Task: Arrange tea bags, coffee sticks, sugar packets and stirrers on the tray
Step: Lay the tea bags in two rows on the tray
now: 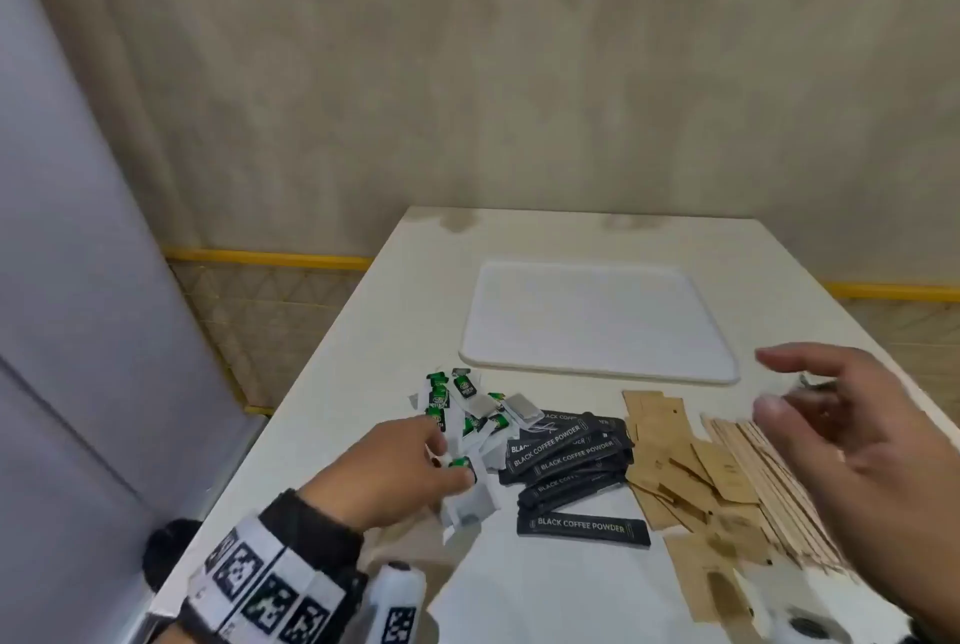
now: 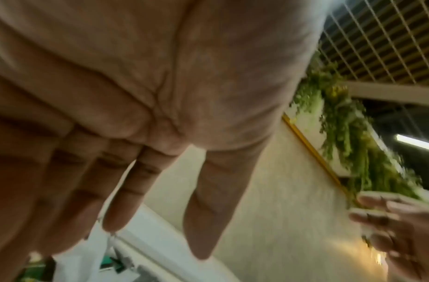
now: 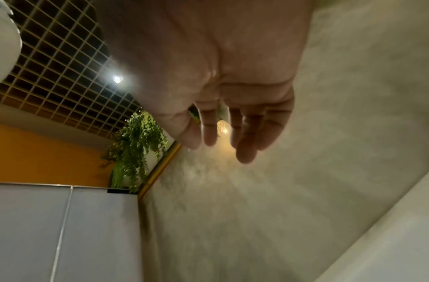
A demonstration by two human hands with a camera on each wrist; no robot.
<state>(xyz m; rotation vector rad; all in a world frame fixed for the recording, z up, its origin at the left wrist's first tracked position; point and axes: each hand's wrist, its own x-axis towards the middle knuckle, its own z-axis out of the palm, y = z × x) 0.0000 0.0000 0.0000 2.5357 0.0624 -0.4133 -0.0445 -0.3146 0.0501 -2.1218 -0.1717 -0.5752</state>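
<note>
Hands occupy opposite ends of the supplies laid on the white table (image 1: 332, 383). The left hand (image 1: 400, 466) reaches into the pile of tea bags (image 1: 470, 414); its fingertips touch the green-tagged bags at the pile's near edge. In the left wrist view the fingers (image 2: 126, 192) extend straight with the thumb set apart, and nothing is gripped. The right hand (image 1: 852, 440) hangs in the air above the wooden stirrers (image 1: 774, 482), fingers spread and relaxed. A small blurred item shows between its thumb and fingers in the head view; whether it is pinched cannot be told. The right wrist view shows the fingers (image 3: 245, 133) loosely extended.

The white tray (image 1: 597, 373) lies flat at the far middle of the table, apart from the supplies. In front of it, left to right: tea bags, black coffee sticks (image 1: 566, 456), brown sugar packets (image 1: 680, 466), stirrers. One coffee stick (image 1: 582, 526) lies alone, nearer the person.
</note>
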